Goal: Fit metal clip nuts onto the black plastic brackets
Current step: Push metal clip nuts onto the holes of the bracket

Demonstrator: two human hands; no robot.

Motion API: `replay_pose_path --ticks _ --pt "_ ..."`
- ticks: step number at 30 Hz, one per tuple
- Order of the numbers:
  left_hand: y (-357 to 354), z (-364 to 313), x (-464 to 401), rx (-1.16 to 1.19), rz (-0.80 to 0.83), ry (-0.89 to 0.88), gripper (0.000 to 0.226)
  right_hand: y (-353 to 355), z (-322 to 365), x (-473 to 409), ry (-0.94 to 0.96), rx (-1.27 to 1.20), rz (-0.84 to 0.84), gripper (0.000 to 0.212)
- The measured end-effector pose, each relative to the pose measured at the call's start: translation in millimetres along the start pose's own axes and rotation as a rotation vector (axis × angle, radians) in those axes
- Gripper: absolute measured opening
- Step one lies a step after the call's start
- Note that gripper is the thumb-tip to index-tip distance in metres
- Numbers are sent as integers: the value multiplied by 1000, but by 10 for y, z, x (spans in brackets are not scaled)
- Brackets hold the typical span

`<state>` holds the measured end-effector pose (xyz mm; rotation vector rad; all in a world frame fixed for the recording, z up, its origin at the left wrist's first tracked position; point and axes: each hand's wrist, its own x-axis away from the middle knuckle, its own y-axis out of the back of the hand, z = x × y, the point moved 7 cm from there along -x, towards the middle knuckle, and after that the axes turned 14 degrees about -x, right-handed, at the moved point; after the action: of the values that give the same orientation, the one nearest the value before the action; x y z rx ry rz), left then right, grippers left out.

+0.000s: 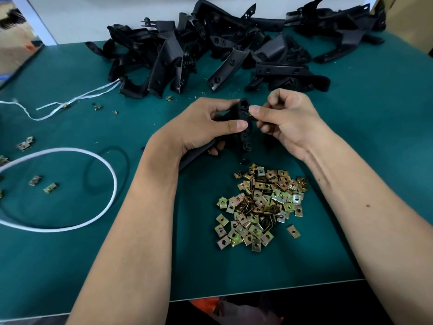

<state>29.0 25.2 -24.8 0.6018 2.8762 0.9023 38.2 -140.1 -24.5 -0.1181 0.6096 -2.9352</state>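
The black plastic bracket [243, 127] is held upright above the bench [70, 254], the left hand [206, 127] wrapped around its lower arm, thumb pressed to its drilled face. The right hand [288, 123] has its fingers [255, 111] pinching a clip nut [251, 115] against the bracket's upper edge; the nut is almost wholly hidden by the fingertips. Just below the hands lies a heap of brassy clip nuts [262, 205]. A pile of brackets [234, 48] crowds the far edge against a white wall. To the left are a white cord loop [112, 174], a black ring [127, 158], white twine [77, 98] and stray nuts [50, 187]. The bench top is teal-green; its left side blurs.
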Motion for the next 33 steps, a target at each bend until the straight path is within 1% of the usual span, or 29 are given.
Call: replay_pose_path --ticks 5,8,10,13,15,16,17,19,21,22,23,25,27,30,33 --pt "-14 -37 -10 -17 25 -49 41 -63 -34 2 -21 -20 46 45" --pt "-9 -25 -13 -4 -2 -46 39 -53 -32 -1 -5 -7 33 45" --pt "-7 -19 -22 16 -21 -46 35 -32 -30 -9 13 13 10 40" --pt "16 5 -28 31 -56 -36 34 -17 2 -10 55 139 -25 26" --pt "100 72 -22 27 -129 6 39 6 67 -3 99 304 -35 24" --pt "162 118 -10 30 -181 34 40 4 110 4 118 399 -4 23" --pt "229 167 6 43 -236 59 39 -33 145 17 129 497 73 23" --pt "352 259 51 104 -335 102 31 -226 133 104 104 683 347 22" --pt "413 322 84 180 -383 141 27 -421 19 250 34 851 604 17" --pt "420 339 90 213 -389 155 26 -484 -43 303 4 927 682 16" --pt "420 348 92 237 -388 164 27 -519 -93 332 -16 994 721 16" --pt "412 356 94 261 -380 176 28 -541 -163 342 -44 1087 743 15" --pt "405 353 96 276 -369 181 29 -536 -197 337 -65 1118 750 12" --pt "391 342 87 289 -336 178 29 -508 -168 305 -47 1089 718 10" --pt "368 329 79 304 -286 166 39 -467 -86 242 32 1027 634 9"
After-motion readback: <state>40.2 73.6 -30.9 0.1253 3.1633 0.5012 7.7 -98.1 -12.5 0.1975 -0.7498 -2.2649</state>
